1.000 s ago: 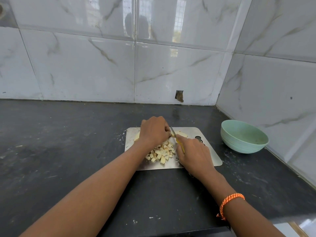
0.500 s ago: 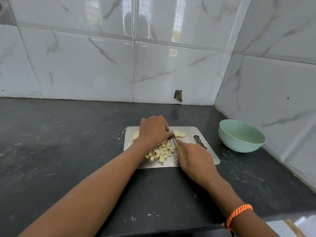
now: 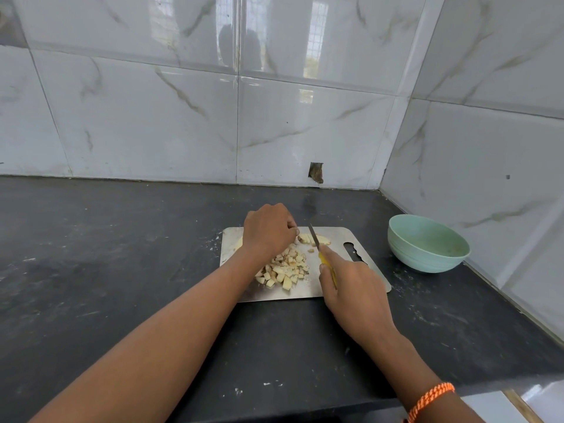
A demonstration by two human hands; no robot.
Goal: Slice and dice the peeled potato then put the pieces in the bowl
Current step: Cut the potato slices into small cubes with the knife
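On the steel cutting board (image 3: 265, 296) near the back right corner of the counter (image 3: 122, 270), the last potato strips (image 3: 309, 238) are being exposed at the board's far edge. A second ago they were mostly covered by the left hand (image 3: 268, 230), with the blade buried between the two hands; now the left hand is being drawn a little leftward, and the knife (image 3: 314, 238) is being brought up so that its blade is seen slanting across the strips. The yellow handle is being gripped in the curled fingers of the right hand (image 3: 351, 288), with the forefinger laid along it. The left hand's fingers are being kept curled at the strips' left end, knuckles toward the blade; whether they are actually pinching the strips cannot be told.

The pile of diced pieces (image 3: 285, 270) is being left at the middle of the board, just in front of the left wrist, much as before. The green bowl (image 3: 427, 244) is being left well apart at the counter's right edge, and no potato can be seen in it.

By this reading, dicing is nearing its end: only the few strips are being left to cut, and the transfer to the bowl is not yet begun.
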